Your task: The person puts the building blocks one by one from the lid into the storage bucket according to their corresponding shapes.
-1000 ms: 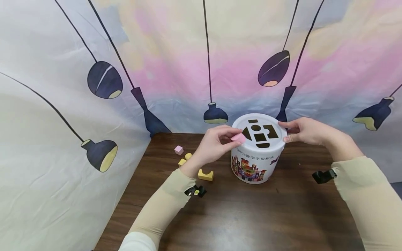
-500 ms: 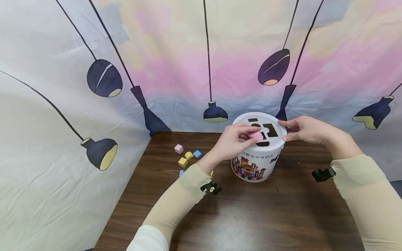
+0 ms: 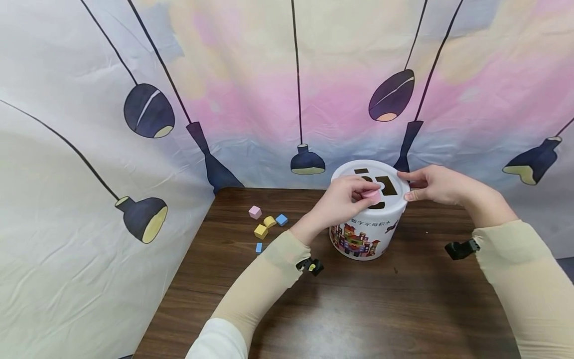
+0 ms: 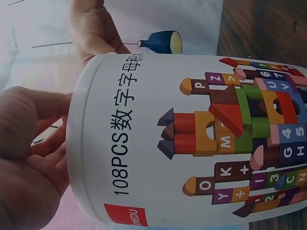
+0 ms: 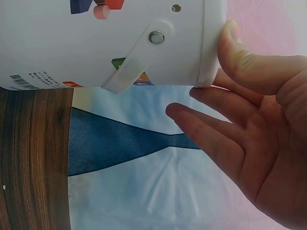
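A white toy-block bucket [image 3: 358, 234] stands upright on the table, its lid cut with shaped holes. Between thumb and fingers, my left hand [image 3: 338, 199] pinches a pink block [image 3: 371, 196] with a rounded side, low over the lid's middle. That hand hides several of the holes. At the bucket's right rim, my right hand [image 3: 444, 187] holds the edge between thumb and forefinger; its other fingers spread beside the wall in the right wrist view. The left wrist view shows the bucket's printed front, with the pink block out of sight.
Left of the bucket on the brown table [image 3: 381, 309] lie a pink cube [image 3: 255, 212], yellow blocks [image 3: 261, 231] and blue blocks [image 3: 281, 220]. A printed cloth [image 3: 251, 99] hangs close behind the table. The bucket's white handle [image 5: 129, 72] hangs along its side.
My left hand has carried the pink block rightward from the lid's left edge to its middle. The forearm now covers the yellow arch block and uncovers blue ones. My right hand stays at the rim.
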Motion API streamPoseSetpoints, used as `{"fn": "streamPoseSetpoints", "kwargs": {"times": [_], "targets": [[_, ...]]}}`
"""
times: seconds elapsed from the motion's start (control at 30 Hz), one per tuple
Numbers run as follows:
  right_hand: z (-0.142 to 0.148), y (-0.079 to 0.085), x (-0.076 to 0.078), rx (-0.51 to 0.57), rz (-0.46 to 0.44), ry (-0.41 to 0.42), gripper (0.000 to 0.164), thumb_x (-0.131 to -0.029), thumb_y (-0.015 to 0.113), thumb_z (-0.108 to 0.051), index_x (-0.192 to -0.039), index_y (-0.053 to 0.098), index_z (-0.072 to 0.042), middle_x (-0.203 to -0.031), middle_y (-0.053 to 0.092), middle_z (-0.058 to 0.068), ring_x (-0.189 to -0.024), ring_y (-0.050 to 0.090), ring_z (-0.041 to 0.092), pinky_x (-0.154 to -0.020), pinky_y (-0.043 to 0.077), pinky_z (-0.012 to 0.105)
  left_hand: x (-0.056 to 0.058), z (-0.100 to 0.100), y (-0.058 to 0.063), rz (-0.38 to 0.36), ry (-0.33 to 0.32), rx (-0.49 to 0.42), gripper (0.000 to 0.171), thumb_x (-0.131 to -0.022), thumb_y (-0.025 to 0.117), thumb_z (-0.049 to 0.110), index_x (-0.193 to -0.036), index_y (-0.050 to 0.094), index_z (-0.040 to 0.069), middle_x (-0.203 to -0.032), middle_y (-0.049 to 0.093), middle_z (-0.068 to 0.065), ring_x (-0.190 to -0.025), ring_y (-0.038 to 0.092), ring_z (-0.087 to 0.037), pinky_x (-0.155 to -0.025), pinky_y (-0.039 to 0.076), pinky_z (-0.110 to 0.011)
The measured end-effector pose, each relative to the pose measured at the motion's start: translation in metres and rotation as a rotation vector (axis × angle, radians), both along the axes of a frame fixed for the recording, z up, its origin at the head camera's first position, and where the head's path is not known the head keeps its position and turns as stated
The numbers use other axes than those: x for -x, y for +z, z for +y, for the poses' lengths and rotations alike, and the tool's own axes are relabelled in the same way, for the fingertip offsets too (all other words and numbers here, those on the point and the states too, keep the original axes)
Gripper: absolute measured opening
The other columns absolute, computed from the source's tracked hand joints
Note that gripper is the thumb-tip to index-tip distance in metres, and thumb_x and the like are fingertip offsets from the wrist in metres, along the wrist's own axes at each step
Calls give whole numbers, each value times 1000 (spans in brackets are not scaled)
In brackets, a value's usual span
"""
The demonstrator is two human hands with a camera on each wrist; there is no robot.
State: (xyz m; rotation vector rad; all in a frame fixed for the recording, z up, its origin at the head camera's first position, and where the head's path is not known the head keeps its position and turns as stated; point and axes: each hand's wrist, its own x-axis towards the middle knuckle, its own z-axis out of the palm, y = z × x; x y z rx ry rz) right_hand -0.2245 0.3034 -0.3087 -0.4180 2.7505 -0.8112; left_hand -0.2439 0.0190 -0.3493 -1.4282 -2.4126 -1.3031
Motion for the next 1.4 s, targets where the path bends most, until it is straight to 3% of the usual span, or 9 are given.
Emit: {"fn": "streamPoseSetpoints", "kwargs": {"times": [0.23,0.4,0.53,0.67,1.1,1.4], "targets": [[1,-1,0,3,-6,-5,74,-101,78,-21,-160,41,4,-149,52,35,-140,47,56,-109,44,70,2,4,4,54,1,58,33,-102,76,13,-133,75,1,-108,75,-4,-96,62,-9,-81,53,-13],[1,-1,-1,12,-12,-9,74,-101,78,-22,-160,41,3,-149,52,35,-140,48,56,-108,45,70,2,6,10,68,-6,129,34,-102,76,16,-133,75,2,-114,76,-4,-101,63,-9,-85,51,-14],[1,0,0,-10,17,6,73,-100,78,-22,-159,43,3,-149,53,34,-142,44,57,-112,40,71,2,9,14,109,-22,183,32,-103,75,14,-133,76,3,-119,76,-6,-107,67,-13,-89,49,-14],[2,0,1,-23,33,13,72,-100,79,-23,-158,45,2,-149,53,34,-143,40,59,-114,35,73,2,11,16,140,-22,214,31,-104,74,13,-133,75,3,-119,76,-6,-102,68,-12,-87,50,-13],[3,-1,0,-21,29,21,72,-101,78,-23,-159,44,4,-149,53,34,-143,43,57,-113,38,72,0,12,18,188,-18,251,30,-105,73,20,-130,78,6,-114,76,-2,-93,66,-4,-84,51,-13],[3,-2,1,-16,25,21,73,-101,78,-22,-159,43,4,-148,54,33,-141,46,55,-111,42,70,-1,11,19,173,-25,237,30,-104,74,20,-131,77,6,-114,76,-3,-92,67,-6,-83,51,-14]]}}
